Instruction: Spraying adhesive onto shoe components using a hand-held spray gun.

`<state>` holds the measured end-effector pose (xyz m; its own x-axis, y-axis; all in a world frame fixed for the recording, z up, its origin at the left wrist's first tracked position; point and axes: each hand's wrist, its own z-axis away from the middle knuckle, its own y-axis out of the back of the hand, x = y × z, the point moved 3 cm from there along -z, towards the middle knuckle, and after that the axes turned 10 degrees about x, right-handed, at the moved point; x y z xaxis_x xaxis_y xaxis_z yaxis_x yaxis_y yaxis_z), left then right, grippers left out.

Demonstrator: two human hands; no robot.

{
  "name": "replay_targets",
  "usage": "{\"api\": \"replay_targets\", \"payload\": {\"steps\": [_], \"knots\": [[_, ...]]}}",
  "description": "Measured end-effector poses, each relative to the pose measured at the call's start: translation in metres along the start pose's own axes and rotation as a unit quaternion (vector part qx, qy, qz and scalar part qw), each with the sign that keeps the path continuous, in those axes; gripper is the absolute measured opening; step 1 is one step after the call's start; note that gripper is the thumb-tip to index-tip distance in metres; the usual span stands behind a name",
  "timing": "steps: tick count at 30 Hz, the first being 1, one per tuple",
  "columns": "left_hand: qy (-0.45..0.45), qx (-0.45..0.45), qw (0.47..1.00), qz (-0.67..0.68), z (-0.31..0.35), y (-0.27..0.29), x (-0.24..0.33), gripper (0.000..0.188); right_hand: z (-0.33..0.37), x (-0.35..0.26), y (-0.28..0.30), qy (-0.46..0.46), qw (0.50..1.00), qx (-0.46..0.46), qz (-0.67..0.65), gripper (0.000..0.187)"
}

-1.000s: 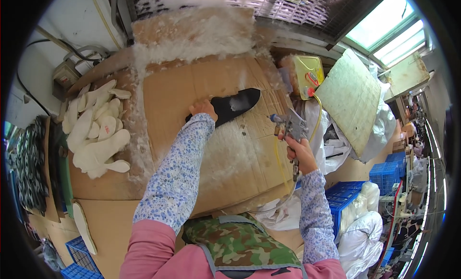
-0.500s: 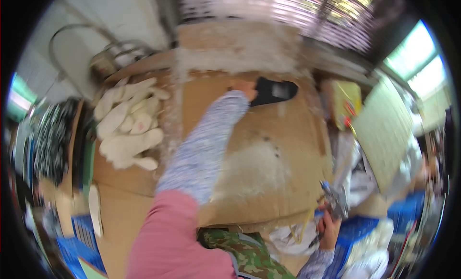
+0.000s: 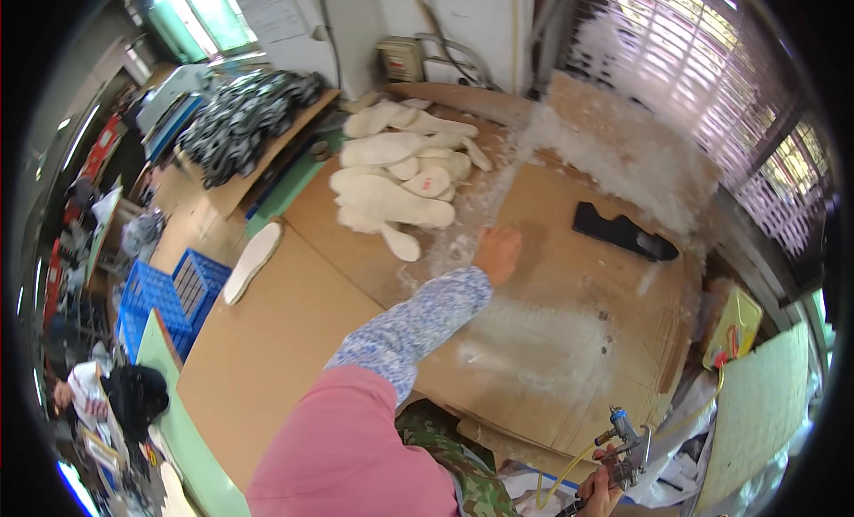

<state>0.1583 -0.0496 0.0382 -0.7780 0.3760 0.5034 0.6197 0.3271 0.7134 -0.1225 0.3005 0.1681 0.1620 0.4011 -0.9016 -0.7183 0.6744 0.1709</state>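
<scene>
My left hand (image 3: 500, 253) is over the left edge of the cardboard sheet (image 3: 543, 197), between the insole pile and a black piece; its fingers are blurred and turned away, so I cannot tell if they are closed. The flat black cutout (image 3: 623, 232), with a wavy edge, lies by itself on the far right of the cardboard. Low on the right, my right hand (image 3: 602, 490) is wrapped round a metal spray gun (image 3: 630, 453) with a blue fitting and a yellow hose. Cream insoles (image 3: 391, 190) are heaped beyond my left hand.
A single insole (image 3: 253, 261) lies on the table's left side. Dark stacked pieces (image 3: 253, 117) and a blue crate (image 3: 169, 295) stand farther left. Whitish residue coats the back board (image 3: 623, 152). At right are a yellow container (image 3: 735, 326) and a pale board (image 3: 756, 419). Another person (image 3: 84, 392) is far left.
My left hand has let go of the black piece, which now lies on the cardboard, and moved left toward the insoles. The view has swung left. My right hand still grips the spray gun.
</scene>
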Motion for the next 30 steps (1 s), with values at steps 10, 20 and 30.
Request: {"api": "replay_targets", "payload": {"steps": [10,20,30], "knots": [[0.227,0.162,0.954,-0.113,0.082,0.182,-0.162,0.023,0.007,-0.012,-0.045,0.045,0.994,-0.074,0.073,0.011],[0.307,-0.006,0.908,-0.283,-0.011,0.190,-0.328,0.046,0.033,-0.005,-0.087,0.037,0.997,-0.064,0.031,0.041],[0.166,0.105,0.897,0.396,-0.059,0.248,-0.131,0.036,0.047,0.010,-0.044,0.048,0.997,0.054,-0.026,0.041]]}}
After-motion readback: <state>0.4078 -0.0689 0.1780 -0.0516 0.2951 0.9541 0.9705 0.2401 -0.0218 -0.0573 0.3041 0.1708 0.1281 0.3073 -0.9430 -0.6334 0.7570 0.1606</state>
